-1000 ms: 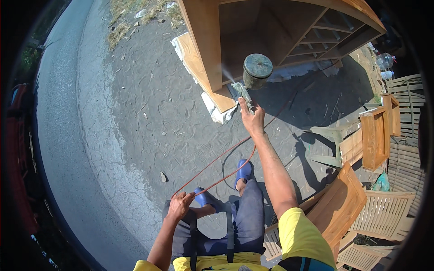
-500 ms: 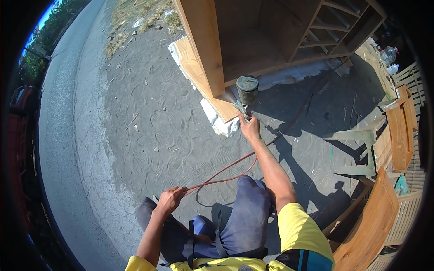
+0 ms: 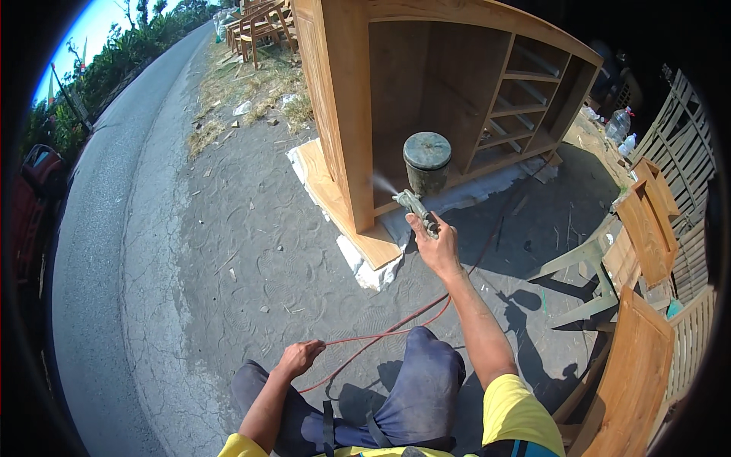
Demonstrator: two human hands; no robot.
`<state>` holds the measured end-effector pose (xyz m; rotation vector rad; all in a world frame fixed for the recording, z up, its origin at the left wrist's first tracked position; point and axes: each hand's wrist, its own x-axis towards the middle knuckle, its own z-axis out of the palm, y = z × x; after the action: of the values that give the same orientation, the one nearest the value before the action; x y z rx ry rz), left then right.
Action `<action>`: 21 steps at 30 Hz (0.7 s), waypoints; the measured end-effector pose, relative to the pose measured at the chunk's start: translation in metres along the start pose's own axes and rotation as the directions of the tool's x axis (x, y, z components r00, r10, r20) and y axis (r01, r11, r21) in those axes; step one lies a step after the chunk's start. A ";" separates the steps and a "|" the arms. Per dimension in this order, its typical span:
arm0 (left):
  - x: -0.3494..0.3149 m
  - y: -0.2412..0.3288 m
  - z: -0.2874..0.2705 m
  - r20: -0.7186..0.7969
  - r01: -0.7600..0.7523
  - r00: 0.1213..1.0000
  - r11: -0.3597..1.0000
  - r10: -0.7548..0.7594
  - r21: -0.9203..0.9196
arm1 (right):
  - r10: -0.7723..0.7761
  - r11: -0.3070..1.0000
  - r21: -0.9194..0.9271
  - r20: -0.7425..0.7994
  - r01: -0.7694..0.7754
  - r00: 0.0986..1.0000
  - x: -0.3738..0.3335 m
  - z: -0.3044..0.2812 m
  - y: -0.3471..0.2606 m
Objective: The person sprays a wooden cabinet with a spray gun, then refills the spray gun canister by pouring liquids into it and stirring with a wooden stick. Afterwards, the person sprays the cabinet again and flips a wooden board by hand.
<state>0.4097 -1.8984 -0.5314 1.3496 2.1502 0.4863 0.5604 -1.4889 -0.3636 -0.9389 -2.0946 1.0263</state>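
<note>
My right hand (image 3: 439, 245) is closed round a spray gun (image 3: 414, 206) with a dark, stained paint cup (image 3: 427, 161) on it. A pale mist leaves the nozzle toward the left front post (image 3: 352, 152) of a large wooden cabinet (image 3: 438, 91). The nozzle stays a little way off the wood. My left hand (image 3: 298, 359) is closed on the red hose (image 3: 356, 337), low down by my left knee. The hose crosses itself between my hands and runs on along the ground to the right.
White sheeting (image 3: 368, 273) and a wooden board (image 3: 369, 247) lie under the cabinet's edge. On the right stand wooden panels (image 3: 628, 365), a grey-green stand (image 3: 579, 266) and slatted bamboo (image 3: 674, 141). A paved road (image 3: 106, 251) runs along the left, with a red vehicle (image 3: 34, 198) beyond.
My right hand has raised the spray gun, and the mist meets the post higher up than before. The view has tilted upward, showing more cabinet and road. My left hand still grips the hose.
</note>
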 end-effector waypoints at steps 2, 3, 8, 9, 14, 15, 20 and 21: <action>0.007 -0.003 0.002 -0.021 -0.031 0.999 0.999 0.030 -0.009 | -0.054 0.998 0.013 -0.071 0.055 0.996 0.007 -0.017 -0.034; 0.009 -0.002 0.002 -0.060 -0.067 0.996 0.998 0.066 -0.012 | -0.101 0.994 0.032 -0.132 0.106 0.986 0.011 -0.026 -0.054; 0.013 0.019 -0.002 -0.091 -0.133 0.987 0.991 0.131 -0.016 | -0.198 0.974 0.062 -0.227 0.217 0.954 0.030 -0.065 -0.144; 0.013 0.023 -0.002 -0.107 -0.154 0.983 0.988 0.152 -0.016 | -0.206 0.973 0.051 -0.251 0.225 0.946 0.034 -0.071 -0.160; 0.014 0.047 -0.018 -0.109 -0.149 0.984 0.988 0.144 -0.041 | -0.309 0.938 0.034 -0.367 0.345 0.877 0.058 -0.086 -0.202; 0.013 0.045 -0.016 -0.148 -0.167 0.977 0.984 0.156 -0.062 | -0.332 0.928 0.028 -0.387 0.371 0.860 0.062 -0.083 -0.205; 0.010 0.036 -0.022 -0.220 -0.122 0.970 0.990 0.102 -0.077 | -0.283 0.945 0.058 -0.353 0.322 0.892 0.065 -0.060 -0.178; 0.008 0.031 -0.025 -0.216 -0.113 0.972 0.990 0.094 -0.081 | -0.278 0.946 0.062 -0.346 0.317 0.896 0.060 -0.053 -0.168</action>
<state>0.4131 -1.8781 -0.4962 1.4183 2.2016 0.7943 0.5133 -1.4950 -0.1832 -0.6524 -1.8029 0.7608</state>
